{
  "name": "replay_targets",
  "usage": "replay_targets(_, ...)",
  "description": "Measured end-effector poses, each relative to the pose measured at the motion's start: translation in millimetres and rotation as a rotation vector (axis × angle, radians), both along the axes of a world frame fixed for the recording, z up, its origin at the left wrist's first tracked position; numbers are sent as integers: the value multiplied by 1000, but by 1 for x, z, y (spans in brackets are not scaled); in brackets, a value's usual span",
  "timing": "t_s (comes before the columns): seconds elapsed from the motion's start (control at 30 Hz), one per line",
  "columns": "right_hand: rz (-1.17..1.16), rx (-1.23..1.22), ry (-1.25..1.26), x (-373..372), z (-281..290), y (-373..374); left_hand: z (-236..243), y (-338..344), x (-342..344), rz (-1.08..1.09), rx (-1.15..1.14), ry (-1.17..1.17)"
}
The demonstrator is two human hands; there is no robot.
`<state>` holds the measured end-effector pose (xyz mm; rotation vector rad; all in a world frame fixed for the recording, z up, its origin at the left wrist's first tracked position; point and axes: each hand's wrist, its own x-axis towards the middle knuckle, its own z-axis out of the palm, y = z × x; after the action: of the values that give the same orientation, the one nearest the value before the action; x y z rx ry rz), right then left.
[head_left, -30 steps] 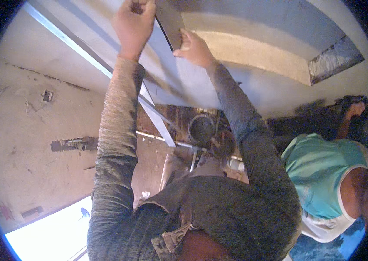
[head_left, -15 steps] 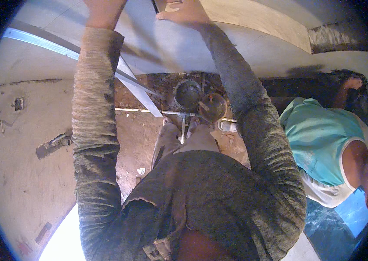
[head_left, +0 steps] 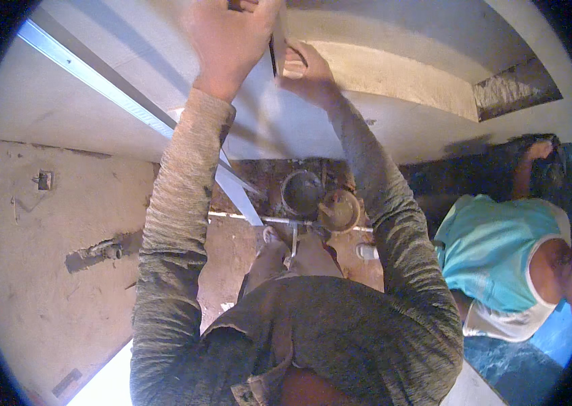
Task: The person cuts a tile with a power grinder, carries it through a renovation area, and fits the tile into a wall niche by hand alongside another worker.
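Hands: both up at the top edge of the white wall (head_left: 380,128), pretty sure this is the smoothing step.
Left hand (head_left: 228,40): clenched on a tool, mostly out of frame.
Right hand (head_left: 306,71): fingers grasping the thin dark blade (head_left: 276,47), edge against the wall.
Next: probably needs steady, even pressure along the surface.
Buckets (head_left: 319,199): down on the floor by the feet.
Nearby: a person in a teal shirt (head_left: 495,250) crouches right.

Left hand (head_left: 228,40) and right hand (head_left: 306,71) grip a thin dark flat blade (head_left: 276,47) against the pale plastered wall (head_left: 401,115).
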<state>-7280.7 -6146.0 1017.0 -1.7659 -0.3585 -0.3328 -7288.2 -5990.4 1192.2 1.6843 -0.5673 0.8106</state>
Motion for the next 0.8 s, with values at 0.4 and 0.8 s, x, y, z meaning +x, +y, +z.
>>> replay_targets(0.4, -310, -141, -150, -1, -25, 4, -12, -42, 5, 436, 163, 14)
replay_targets(0.8, -311, -177, -258, -1, -31, -6, -19, -58, 5, 264, 88, -45)
